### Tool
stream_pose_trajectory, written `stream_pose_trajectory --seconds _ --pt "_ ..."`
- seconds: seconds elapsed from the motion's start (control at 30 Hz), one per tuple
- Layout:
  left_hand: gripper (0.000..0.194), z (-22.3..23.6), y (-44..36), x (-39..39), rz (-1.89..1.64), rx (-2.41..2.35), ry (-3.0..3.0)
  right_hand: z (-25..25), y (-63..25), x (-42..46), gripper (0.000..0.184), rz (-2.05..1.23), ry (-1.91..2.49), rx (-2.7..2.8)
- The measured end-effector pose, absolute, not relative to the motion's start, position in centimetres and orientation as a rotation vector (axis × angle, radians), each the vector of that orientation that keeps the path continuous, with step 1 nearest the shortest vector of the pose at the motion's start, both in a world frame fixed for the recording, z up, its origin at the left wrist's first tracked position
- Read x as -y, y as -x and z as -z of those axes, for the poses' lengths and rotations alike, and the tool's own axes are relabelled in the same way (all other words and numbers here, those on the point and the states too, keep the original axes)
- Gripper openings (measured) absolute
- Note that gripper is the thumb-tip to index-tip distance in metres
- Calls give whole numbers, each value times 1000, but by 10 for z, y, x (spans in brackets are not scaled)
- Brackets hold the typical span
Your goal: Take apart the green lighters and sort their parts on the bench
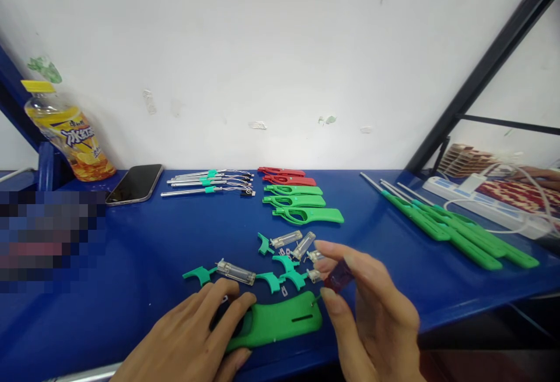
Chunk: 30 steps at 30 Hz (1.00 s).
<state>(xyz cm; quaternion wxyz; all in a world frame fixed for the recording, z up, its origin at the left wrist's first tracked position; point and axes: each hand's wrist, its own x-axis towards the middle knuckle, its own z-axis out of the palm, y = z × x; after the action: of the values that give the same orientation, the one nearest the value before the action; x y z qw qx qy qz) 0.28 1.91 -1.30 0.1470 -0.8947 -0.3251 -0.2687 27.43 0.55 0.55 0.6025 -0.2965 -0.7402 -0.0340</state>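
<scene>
My left hand (199,335) rests on the near end of a green plastic lighter shell (280,322) lying on the blue table (131,253), fingers curled over it and pressing it down. My right hand (371,312) hovers just right of the shell and pinches a small dark red part (338,277) between thumb and fingertips. Just beyond my hands lie several green trigger pieces (284,262) and clear gas tubes (236,272).
Further back lie metal rods with wires (210,184), red handle shells (284,176) and green ones (301,207). Finished green lighters (459,233) lie at right near a white power strip (485,204). A phone (135,184) and a drink bottle (70,137) stand at left.
</scene>
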Motion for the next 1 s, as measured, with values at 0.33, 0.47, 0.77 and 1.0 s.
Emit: stream_pose_trajectory --seconds 0.33,0.47,0.77,1.0 --pt "41 19 -4 -21 784 906 2535 -10 -271 -7 92 144 627 1663" --pt "43 21 -3 -20 793 936 2552 -3 -272 -6 95 34 633 1667" --pt "45 17 -3 -19 770 938 2568 -4 -271 -7 94 97 681 1701" --pt "44 14 -5 -19 738 930 2548 -10 -271 -5 99 252 741 1639"
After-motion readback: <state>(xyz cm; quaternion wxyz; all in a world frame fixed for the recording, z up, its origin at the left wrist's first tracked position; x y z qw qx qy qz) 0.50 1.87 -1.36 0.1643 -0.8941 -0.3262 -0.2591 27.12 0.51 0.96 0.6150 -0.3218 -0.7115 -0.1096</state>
